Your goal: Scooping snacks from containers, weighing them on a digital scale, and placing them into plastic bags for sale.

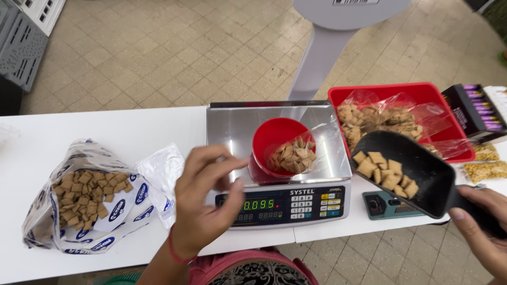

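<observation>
Black scoop [417,174] gripped by right hand [483,227]; left hand [206,200] hovers open, fingers curled.

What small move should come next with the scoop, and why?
Probably tip the black scoop over the red cup on the scale. The right hand holds it loaded with biscuit squares, beside the cup, which looks only part filled.

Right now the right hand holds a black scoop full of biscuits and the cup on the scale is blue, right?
Not quite. The head view shows the cup on the scale is red, not blue. The right hand does hold a black scoop of biscuits.
</observation>
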